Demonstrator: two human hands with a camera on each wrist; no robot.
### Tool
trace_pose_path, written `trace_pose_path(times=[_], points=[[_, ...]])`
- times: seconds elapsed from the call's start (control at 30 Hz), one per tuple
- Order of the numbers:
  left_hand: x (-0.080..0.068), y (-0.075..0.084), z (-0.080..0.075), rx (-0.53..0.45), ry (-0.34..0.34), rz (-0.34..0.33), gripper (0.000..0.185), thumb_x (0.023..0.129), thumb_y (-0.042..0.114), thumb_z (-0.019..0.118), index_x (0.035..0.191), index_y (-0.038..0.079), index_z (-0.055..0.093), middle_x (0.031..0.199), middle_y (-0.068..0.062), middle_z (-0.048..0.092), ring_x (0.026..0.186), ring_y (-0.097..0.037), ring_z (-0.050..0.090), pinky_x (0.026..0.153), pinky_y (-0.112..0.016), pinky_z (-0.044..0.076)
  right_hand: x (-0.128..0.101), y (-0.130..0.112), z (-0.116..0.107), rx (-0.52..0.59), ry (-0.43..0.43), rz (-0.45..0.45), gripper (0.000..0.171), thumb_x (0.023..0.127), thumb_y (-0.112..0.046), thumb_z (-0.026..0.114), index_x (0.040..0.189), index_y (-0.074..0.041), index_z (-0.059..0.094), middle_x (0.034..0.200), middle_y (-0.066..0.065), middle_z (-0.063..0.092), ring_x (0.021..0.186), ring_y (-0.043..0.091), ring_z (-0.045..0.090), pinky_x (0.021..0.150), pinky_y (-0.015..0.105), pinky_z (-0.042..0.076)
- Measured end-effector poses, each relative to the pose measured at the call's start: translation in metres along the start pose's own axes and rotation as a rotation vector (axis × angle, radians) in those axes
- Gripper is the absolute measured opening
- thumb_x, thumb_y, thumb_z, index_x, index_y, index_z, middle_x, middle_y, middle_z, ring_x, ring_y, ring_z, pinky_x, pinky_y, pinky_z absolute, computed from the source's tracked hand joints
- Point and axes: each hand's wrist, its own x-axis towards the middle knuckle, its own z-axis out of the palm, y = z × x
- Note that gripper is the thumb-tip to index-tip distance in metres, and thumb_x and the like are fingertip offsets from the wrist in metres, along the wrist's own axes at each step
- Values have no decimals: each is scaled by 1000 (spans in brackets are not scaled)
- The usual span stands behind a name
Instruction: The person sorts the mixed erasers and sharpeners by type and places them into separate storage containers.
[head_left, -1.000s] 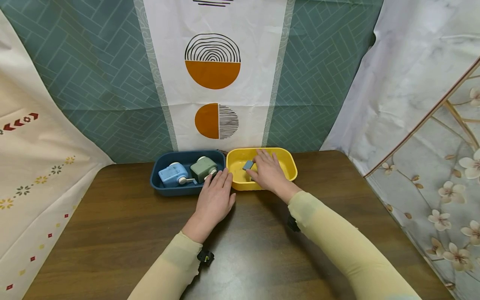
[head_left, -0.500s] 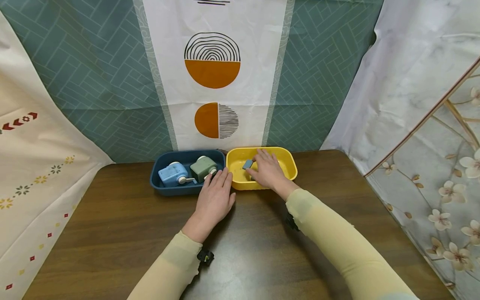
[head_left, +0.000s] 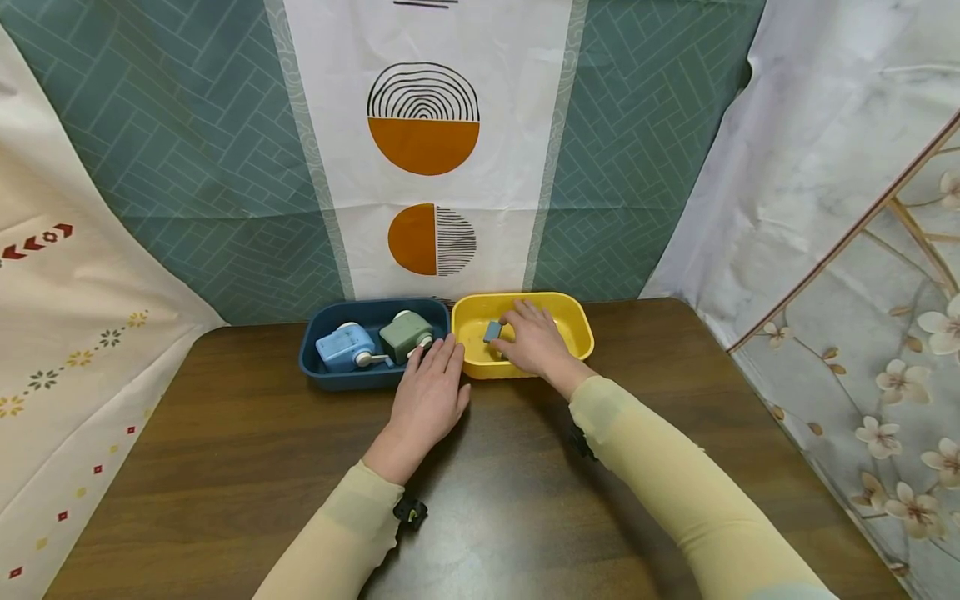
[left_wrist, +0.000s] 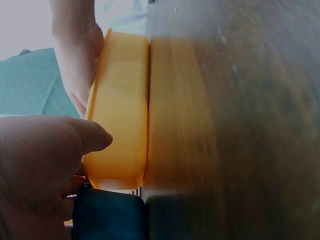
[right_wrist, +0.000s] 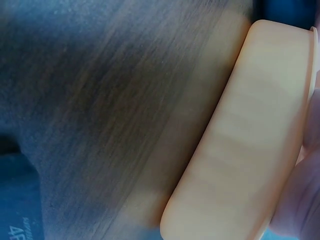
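Note:
In the head view, my right hand [head_left: 534, 340] reaches over the front rim of the yellow bin [head_left: 577, 329]. Its thumb and fingertips pinch a small blue rectangular block [head_left: 492, 332] low inside the bin. My left hand [head_left: 429, 392] lies with straight fingers at the spot where the yellow bin meets the navy bin [head_left: 352, 382]. The left wrist view has that thumb [left_wrist: 95, 137] against the yellow wall. Two hand-crank pencil sharpeners sit in the navy bin: a light blue one [head_left: 345, 347] at left and a green one [head_left: 405, 335] at right, partly behind my fingertips.
Both bins stand side by side at the far edge of the brown wooden table [head_left: 247, 467]. Right behind them hangs a patterned cloth [head_left: 480, 167]. Further cloths drape along the left and right sides. A dark blue object [right_wrist: 20, 195] shows at the right wrist view's lower left.
The small blue block has turned slightly and shifted a little left with my right fingertips. My left hand, both bins and the sharpeners stay in place; the head view tilts very slightly.

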Motion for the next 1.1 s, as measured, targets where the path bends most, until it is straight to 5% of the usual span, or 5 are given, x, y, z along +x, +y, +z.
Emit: trace_pose_path(times=[0.83,1.1], points=[[1,-1,1,2,14,2,71,108,33,74,166,1,47,176,-18,38,161,-36,38,133,-59,23,0,-1,0,-26,8,7,54,112,-40,62,154,-6,61,176,21,34,166,39,23,135,59,12],[1,-1,2,-14,-2,-5,72,109,32,73,167,2,45,176,-17,36,162,-36,37,133,-59,22,-1,1,0,-36,47,-14,28,108,-13,53,126,-2,71,171,22,43,164,40,29,135,57,15]])
